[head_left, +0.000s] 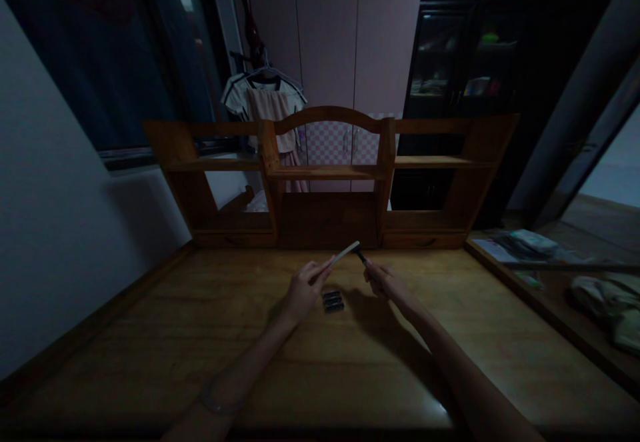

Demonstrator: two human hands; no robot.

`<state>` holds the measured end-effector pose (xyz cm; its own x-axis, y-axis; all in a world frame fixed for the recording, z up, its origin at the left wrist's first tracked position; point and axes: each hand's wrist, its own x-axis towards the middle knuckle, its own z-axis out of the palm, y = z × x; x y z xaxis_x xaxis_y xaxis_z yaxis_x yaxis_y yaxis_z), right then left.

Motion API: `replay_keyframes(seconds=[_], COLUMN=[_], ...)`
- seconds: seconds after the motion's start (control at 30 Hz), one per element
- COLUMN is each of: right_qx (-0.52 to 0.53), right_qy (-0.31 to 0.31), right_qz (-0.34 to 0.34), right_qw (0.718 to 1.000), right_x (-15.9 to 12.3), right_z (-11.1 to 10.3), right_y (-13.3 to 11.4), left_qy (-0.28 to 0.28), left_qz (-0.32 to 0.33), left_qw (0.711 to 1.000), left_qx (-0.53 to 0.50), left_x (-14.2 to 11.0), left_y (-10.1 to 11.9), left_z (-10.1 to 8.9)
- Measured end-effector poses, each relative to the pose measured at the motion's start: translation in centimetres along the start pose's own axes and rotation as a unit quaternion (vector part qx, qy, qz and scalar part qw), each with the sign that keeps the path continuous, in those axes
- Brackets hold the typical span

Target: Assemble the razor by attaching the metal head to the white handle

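My left hand (303, 289) is closed on one end of a thin pale stick (345, 252), which slants up and to the right over the wooden desktop. In my right hand (384, 281) is a dark razor (361, 255), gripped by its handle. The razor's small head meets or nearly meets the far tip of the stick; I cannot tell whether they touch. Just below, between both hands, a small pack of dark razor cartridges (333, 301) lies on the desktop, its cartridges in a row.
The wooden desktop (225, 349) carries a shelf unit (327, 174) along its back edge. A wall (60, 229) borders the left side. To the right, past a raised wooden edge (545, 312), lie plastic bags (533, 245) and a cloth bundle (607, 309).
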<state>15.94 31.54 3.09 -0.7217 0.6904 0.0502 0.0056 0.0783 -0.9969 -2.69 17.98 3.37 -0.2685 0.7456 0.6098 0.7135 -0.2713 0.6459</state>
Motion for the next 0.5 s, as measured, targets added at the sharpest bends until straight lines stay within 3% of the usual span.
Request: replay_keyframes(seconds=[0.5], right_qx=[0.083], right_qy=[-0.017], right_qz=[-0.008], right_qw=[0.996], right_x=[-0.49], right_z=[-0.05], right_y=[-0.56], left_qy=[0.003], left_qz=[0.0], left_qw=[1.0], left_qx=[0.019], left_x=[0.1], left_y=[0.68], left_z=[-0.21])
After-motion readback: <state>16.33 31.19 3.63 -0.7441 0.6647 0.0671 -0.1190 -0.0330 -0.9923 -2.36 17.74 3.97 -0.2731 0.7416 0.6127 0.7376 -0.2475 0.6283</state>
